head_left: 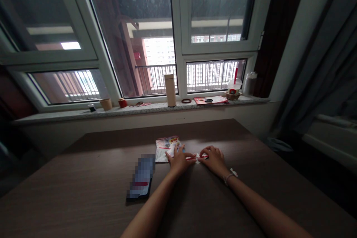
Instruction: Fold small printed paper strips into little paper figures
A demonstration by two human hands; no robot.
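Note:
My left hand rests on the table with some fingers spread over a printed leaflet. Its thumb and forefinger reach right and hold one end of a thin red-and-white strip, which looks like paper. From the other side, my right hand pinches the strip's right end, fingers bent and close together. The strip is small and partly covered by the fingers, so its exact kind is hard to make out. A pale band with a white piece circles my right wrist.
A dark phone lies left of my left forearm on the brown table. Along the windowsill stand a beige flask, a paper cup, a red spool, scissors on red-edged papers and a drink cup.

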